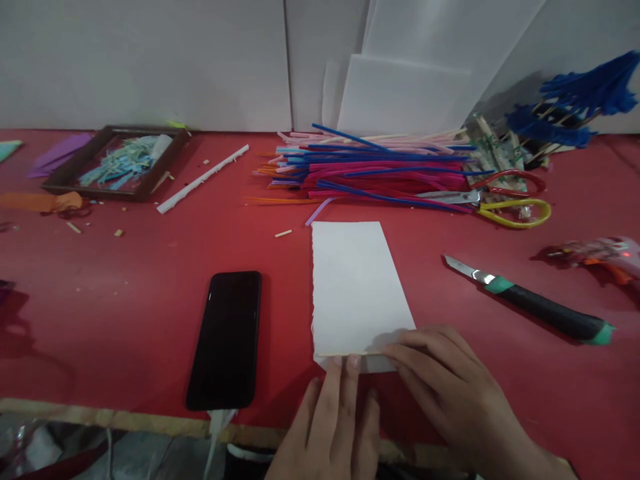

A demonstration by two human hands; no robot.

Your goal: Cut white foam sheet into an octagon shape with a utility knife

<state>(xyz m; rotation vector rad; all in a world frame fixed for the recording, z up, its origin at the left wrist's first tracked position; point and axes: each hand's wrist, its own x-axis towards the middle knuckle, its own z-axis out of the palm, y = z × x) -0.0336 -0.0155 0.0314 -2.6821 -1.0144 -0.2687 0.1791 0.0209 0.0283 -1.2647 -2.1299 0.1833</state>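
Observation:
A white sheet of paper (357, 287) with a wavy left edge lies on the red table. Across its near end runs a thin pale stick (357, 353). My left hand (333, 420) comes from below, fingers stretched out, with two fingertips touching the paper's near edge by the stick. At the right end of the stick, my right hand (450, 383) has its fingers together, closed on the stick and the paper edge beneath; its fingertips cover that end. A black phone (225, 340) lies left of the paper, and a craft knife (530, 300) with its blade out lies to the right.
Behind the paper lie a bundle of coloured pipe cleaners (380, 167) and scissors (515, 203) with red and yellow handles. A glue gun (600, 257) is at the right. Back left are a brown frame (145, 190) holding paper shreds and a rolled paper stick (203, 179).

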